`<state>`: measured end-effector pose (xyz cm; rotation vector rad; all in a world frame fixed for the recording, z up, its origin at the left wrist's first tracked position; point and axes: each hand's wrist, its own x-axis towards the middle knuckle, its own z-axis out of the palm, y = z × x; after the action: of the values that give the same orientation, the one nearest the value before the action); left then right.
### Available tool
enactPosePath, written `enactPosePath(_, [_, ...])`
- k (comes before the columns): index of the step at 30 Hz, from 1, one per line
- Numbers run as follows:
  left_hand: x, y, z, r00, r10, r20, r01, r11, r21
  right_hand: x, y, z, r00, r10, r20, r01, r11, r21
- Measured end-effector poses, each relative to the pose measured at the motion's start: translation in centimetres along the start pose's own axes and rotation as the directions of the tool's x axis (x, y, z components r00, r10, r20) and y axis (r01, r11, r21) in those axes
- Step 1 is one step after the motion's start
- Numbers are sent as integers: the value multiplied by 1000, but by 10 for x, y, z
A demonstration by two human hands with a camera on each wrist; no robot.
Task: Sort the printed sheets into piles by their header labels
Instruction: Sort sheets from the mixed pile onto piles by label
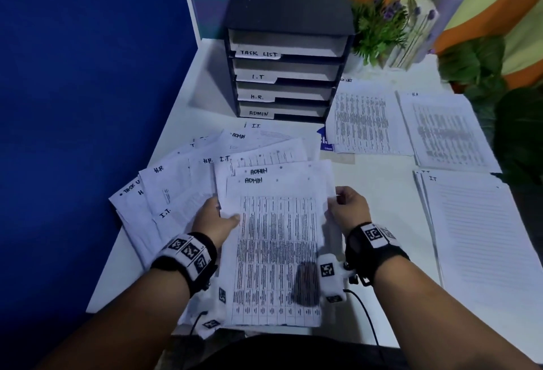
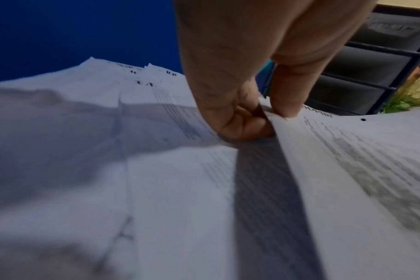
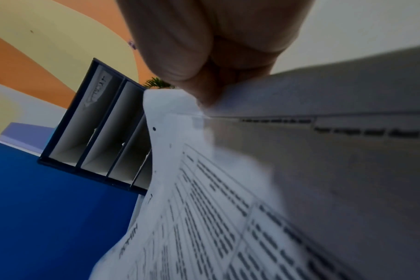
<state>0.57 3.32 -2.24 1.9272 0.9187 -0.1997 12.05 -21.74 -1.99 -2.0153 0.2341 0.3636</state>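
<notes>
With the left hand (image 1: 216, 219) and right hand (image 1: 349, 208) each pinching a side edge of the white printed sheet headed ADMIN (image 1: 276, 252) above the fanned unsorted white pages (image 1: 164, 190), the person appears mid-pick, and next it needs a new ADMIN pile on the white desk (image 1: 379, 202).

We see white sheets (image 1: 276, 252) printed with dense black tables and black handwritten headers, lying on a white table (image 1: 382, 193) against a deep blue partition (image 1: 88, 75). The tray rack (image 1: 289, 11) is black with pale grey shelves and white labels lettered in black, and beside it the plant (image 1: 379, 25) shows green leaves and purple flowers before a wall (image 1: 484, 17) of curving orange and pale yellow bands. Our wristbands (image 1: 188, 255) are black, carrying white tags with black square-code patterns.
</notes>
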Motion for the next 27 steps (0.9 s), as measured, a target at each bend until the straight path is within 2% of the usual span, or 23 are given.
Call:
enactPosePath(2, [1,-5,-1,999,-39,-24,38,998,-42,6,4,-7,997,-37,-72,24,985,-169])
enactPosePath(3, [1,-7,-1,998,-59,-27,57,994,-89,7,4,-11,995,-48,-89,30,980,-199])
enactPosePath(5, [-1,-12,1,996,-90,-6,87,975,-203,8,7,-15,996,-17,-85,4,990,-144])
enactPosePath(8, [-4,-14,8,996,-89,2,85,947,-309,2,11,-9,997,83,7,-83,991,101])
enactPosePath(9, [-5,-13,12,996,-85,-10,78,947,-311,-3,12,-6,994,90,59,-97,987,131])
enactPosePath(13, [-11,-6,22,993,-63,-96,38,970,-240,-19,19,3,962,-41,269,36,999,24])
enactPosePath(14, [-14,-2,22,990,-71,-118,42,972,-231,-20,22,4,957,-56,285,61,998,-7])
enactPosePath(21, [-6,13,16,975,33,-222,-41,999,-31,-3,7,-30,999,-41,26,45,987,-154])
enactPosePath(24, [-1,18,17,968,25,-250,-26,1000,0,8,4,-58,999,-42,-22,35,968,-249])
enactPosePath(27, [5,18,18,970,13,-244,-4,999,35,22,16,-87,997,-10,-74,-11,961,-275])
